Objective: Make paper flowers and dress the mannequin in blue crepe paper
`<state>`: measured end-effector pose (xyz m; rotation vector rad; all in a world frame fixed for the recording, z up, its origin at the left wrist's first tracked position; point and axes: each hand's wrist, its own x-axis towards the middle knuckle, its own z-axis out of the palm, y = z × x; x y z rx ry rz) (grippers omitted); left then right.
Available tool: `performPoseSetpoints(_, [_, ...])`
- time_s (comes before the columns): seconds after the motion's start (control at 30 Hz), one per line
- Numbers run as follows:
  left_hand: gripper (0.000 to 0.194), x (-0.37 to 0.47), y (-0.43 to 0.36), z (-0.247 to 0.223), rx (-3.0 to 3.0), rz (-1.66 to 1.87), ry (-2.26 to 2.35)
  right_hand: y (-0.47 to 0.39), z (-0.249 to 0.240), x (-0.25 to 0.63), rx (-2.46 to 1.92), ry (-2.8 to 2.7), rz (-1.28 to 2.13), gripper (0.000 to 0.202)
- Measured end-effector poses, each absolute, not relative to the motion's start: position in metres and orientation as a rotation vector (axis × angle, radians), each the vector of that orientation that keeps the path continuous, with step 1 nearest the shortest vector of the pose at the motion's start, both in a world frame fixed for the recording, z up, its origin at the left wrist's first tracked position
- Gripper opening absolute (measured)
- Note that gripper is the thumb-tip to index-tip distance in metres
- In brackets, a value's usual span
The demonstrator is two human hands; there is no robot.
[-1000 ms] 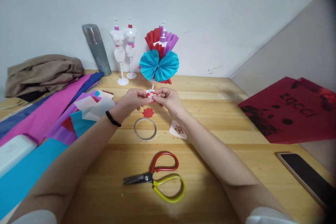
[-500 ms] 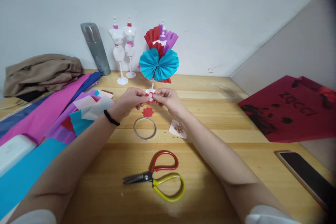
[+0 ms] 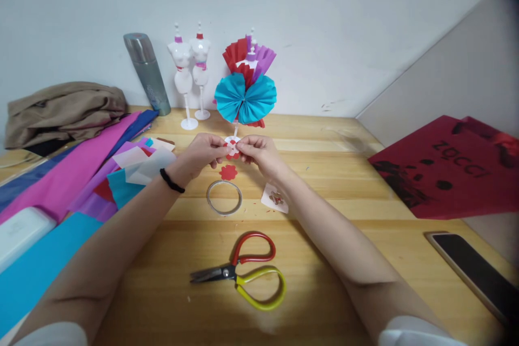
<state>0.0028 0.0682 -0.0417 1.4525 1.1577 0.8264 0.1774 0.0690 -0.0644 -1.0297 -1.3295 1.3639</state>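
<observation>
Between my two hands is a small red and pale pink paper flower. The thumb and fingers of my left hand pinch its left edge, and my right hand pinches its right edge. Just below it on the table lies a red scalloped paper flower. Nearer to me are a thin roll of tape and a small white card with a printed figure. Behind my hands stands a mini dress form wearing a blue paper fan bow and red and purple pleats.
Scissors with red and yellow handles lie in front. Two bare dress forms and a grey bottle stand at the back left. Coloured paper sheets and brown cloth fill the left. At right are a red bag and a phone.
Both hands still hold the paper flower at almost the same spot. My right fingers have shifted slightly, and more of the pink centre shows. Nothing else on the table has moved.
</observation>
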Motion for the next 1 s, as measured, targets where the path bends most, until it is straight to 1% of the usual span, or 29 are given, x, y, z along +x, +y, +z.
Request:
performPoseSetpoints(0.23, [0.013, 0.0016, 0.0717, -0.0432, 1.458, 0.805, 1.167, 0.0697, -0.0666, 0.1764, -1.064, -1.354, 1.299, 0.029])
performPoseSetpoints(0.37, [0.003, -0.0013, 0.0746, -0.0412, 1.395, 0.805, 1.163, 0.0710, -0.0673, 0.1753, -1.052, -1.367, 1.243, 0.032])
performPoseSetpoints(0.53, [0.006, -0.0036, 0.0728, -0.0351, 1.369, 0.750, 1.170, 0.0721, -0.0670, 0.1742, -1.023, -1.361, 1.241, 0.034])
performPoseSetpoints(0.67, [0.016, -0.0002, 0.0690, -0.0364, 1.468, 0.752, 1.169, 0.0726, -0.0675, 0.1741, -1.033, -1.375, 1.223, 0.035])
performPoseSetpoints(0.83, [0.025, 0.0034, 0.0682, -0.0398, 1.500, 0.789, 1.185, 0.0712, -0.0680, 0.1754, -1.048, -1.402, 1.256, 0.034])
performPoseSetpoints(1.0, [0.021, 0.0024, 0.0703, -0.0405, 1.494, 0.781, 1.193, 0.0698, -0.0679, 0.1755, -1.070, -1.401, 1.268, 0.036])
